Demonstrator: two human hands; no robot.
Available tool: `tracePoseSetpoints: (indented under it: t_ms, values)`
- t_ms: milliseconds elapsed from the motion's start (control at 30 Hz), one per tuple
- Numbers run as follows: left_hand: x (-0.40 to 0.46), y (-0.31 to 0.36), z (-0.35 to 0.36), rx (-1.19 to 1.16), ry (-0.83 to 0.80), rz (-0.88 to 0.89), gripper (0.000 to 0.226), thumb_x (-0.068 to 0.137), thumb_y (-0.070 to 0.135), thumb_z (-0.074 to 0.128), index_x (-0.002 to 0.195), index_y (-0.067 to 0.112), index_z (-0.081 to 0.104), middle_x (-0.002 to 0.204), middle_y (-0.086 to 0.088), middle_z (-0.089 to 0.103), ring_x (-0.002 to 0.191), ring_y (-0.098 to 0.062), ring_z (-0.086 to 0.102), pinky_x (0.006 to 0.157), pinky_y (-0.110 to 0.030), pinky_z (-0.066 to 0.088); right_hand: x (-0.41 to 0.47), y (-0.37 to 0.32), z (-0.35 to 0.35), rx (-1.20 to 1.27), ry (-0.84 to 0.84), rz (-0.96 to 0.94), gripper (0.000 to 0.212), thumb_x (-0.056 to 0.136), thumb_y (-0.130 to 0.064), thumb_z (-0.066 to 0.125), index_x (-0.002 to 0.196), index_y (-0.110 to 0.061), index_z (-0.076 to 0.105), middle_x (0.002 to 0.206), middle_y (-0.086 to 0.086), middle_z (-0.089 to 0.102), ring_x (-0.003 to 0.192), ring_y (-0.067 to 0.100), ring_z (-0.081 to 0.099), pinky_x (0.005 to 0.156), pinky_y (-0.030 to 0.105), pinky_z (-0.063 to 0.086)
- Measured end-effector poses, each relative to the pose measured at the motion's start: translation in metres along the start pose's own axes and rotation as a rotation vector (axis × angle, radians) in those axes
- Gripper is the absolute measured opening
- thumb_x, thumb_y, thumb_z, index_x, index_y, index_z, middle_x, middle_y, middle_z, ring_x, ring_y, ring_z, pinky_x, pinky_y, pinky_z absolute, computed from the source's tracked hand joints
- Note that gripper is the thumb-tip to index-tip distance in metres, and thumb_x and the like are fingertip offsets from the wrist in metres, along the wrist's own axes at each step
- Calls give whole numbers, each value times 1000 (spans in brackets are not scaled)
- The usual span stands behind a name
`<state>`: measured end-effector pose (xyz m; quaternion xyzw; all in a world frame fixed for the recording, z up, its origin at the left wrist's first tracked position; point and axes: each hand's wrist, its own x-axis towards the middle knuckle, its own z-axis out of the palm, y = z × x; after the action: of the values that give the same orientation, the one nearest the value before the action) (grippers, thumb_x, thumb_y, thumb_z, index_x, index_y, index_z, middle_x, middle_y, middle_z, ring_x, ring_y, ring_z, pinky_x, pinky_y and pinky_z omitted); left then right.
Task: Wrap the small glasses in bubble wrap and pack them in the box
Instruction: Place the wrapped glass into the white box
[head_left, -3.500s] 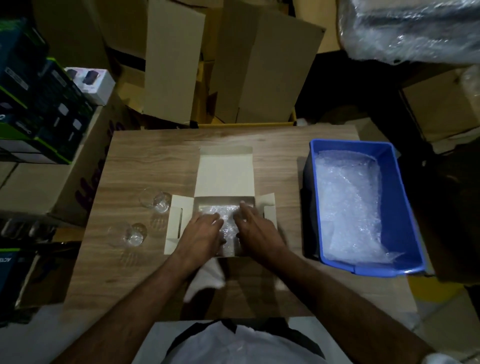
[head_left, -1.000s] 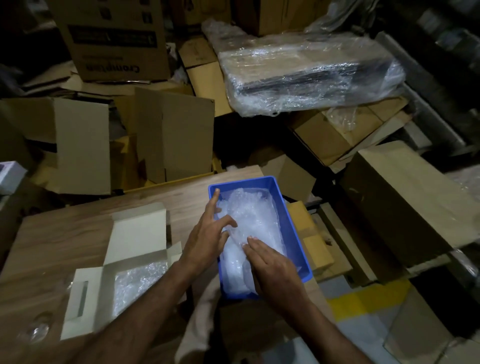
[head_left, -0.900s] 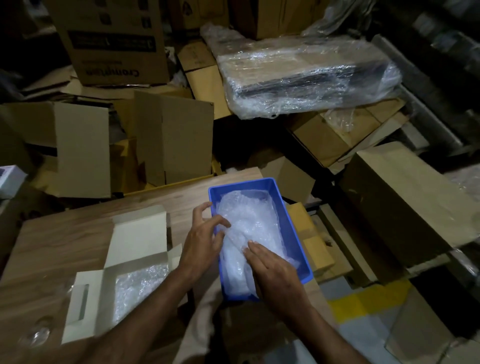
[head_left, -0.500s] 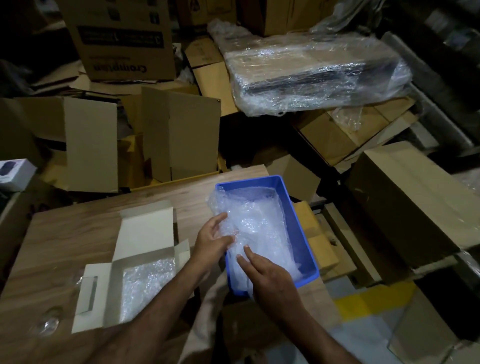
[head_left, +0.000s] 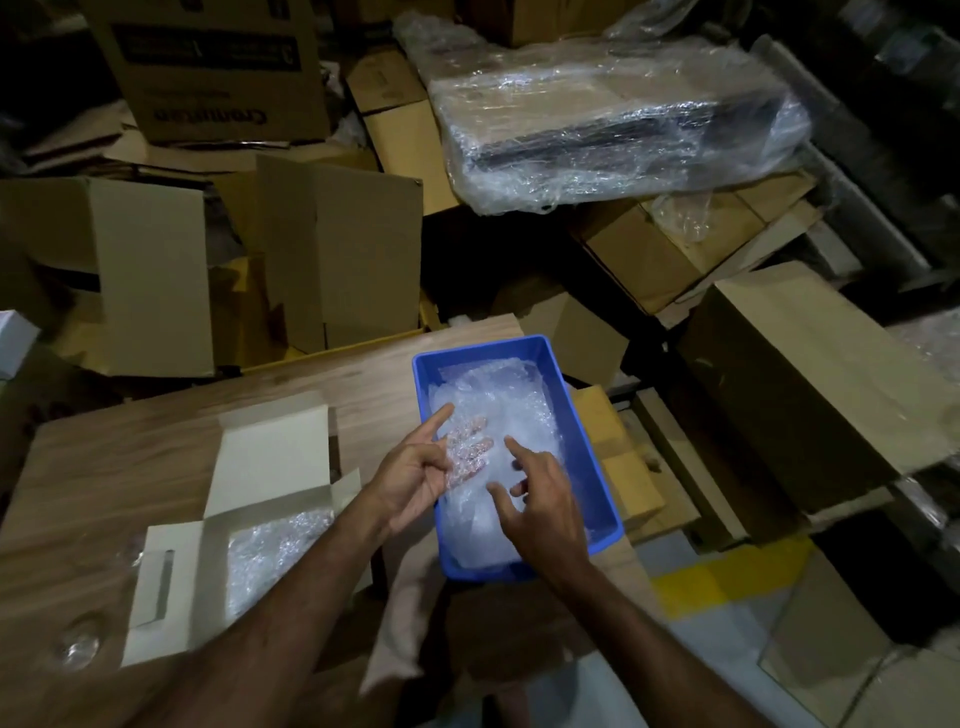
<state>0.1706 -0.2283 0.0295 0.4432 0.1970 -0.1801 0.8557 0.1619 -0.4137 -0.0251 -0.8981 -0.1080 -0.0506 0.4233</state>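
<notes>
Near the surface's (head_left: 156, 457) front left corner a small glass (head_left: 78, 642) is lying, fragile, slippery, unwrapped. Beside it the open box (head_left: 270, 457) is holding padding. Both grips, left hand (head_left: 415, 473) and right hand (head_left: 540, 506), are teasing soft, light bubble wrap (head_left: 498, 405), fingers spread, in the blue bin (head_left: 587, 447) at the right edge; nothing is blocking them.

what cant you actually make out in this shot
Head view only:
- Left hand: bubble wrap covers its fingers, so whether it is gripping a sheet is unclear.
- Blue bin: the wrap hides its floor and how many sheets lie there.
- White box: wrap inside hides whether a glass is packed.
- Small glass: dim, blurred, barely readable.
- Right hand: contact with the wrap is uncertain.
</notes>
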Motion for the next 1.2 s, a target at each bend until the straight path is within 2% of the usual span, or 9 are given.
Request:
tracePoseSetpoints:
  t_ms: [133,300,400,533,700,833,933,1067,1200]
  values:
    - [4,-2,3,227,178,109,63,101,0,42,158,25,29,146,-15,53,120,-30,64,91,-40,59,12,7,3,-12,6,-35,6,93,-25,68,97,-22,70,93,-5,63,80,7,57,68,27,48]
    - [-20,-31,11,720,315,338,97,80,45,79,156,45,19,143,18,39,120,-3,52,90,-27,54,17,12,-5,-221,125,-191,11,93,-29,70,95,-18,68,121,4,60,105,19,58,80,34,51]
    - [-24,-37,10,789,255,430,94,87,27,79,153,56,19,158,10,35,128,-4,51,100,-33,52,23,5,-12,-259,93,-339,11,94,-26,68,94,-14,68,125,9,63,104,25,64,81,37,50]
    - [-39,-7,18,700,319,567,70,101,11,59,151,51,31,126,2,62,103,0,68,80,-21,58,27,-23,-25,-170,100,-449,11,91,-24,72,94,-14,69,119,7,66,103,23,66,78,40,53]
    - [-84,39,-7,749,344,729,61,104,8,51,153,40,32,78,8,66,64,-4,54,64,-17,48,22,-63,-36,34,29,-162,80,73,-71,74,137,-27,54,142,-2,45,133,16,48,106,32,44]
    - [-108,56,-38,653,398,741,54,105,15,49,149,43,41,85,-26,63,60,-16,50,62,-31,51,26,-92,-23,341,-399,471,124,52,-96,63,154,-34,33,153,-1,44,134,21,52,104,36,46]
    - [-121,57,-55,592,508,763,47,106,14,48,147,35,46,96,-14,74,53,-12,53,51,-25,52,26,-109,-1,702,-672,683,106,52,-87,76,141,-34,52,138,-6,61,116,19,67,92,38,57]
    - [-137,55,-87,579,667,714,45,107,16,46,147,36,45,94,-9,78,55,-29,53,52,-33,51,23,-127,20,752,-491,460,70,68,-53,87,131,-39,60,135,-5,64,116,14,67,97,40,58]
    - [-160,59,-113,559,693,617,50,108,15,43,150,42,36,98,-7,79,48,-9,53,44,-26,49,23,-147,25,759,-409,250,25,90,-15,76,114,-23,76,116,-13,73,115,7,65,95,21,55]
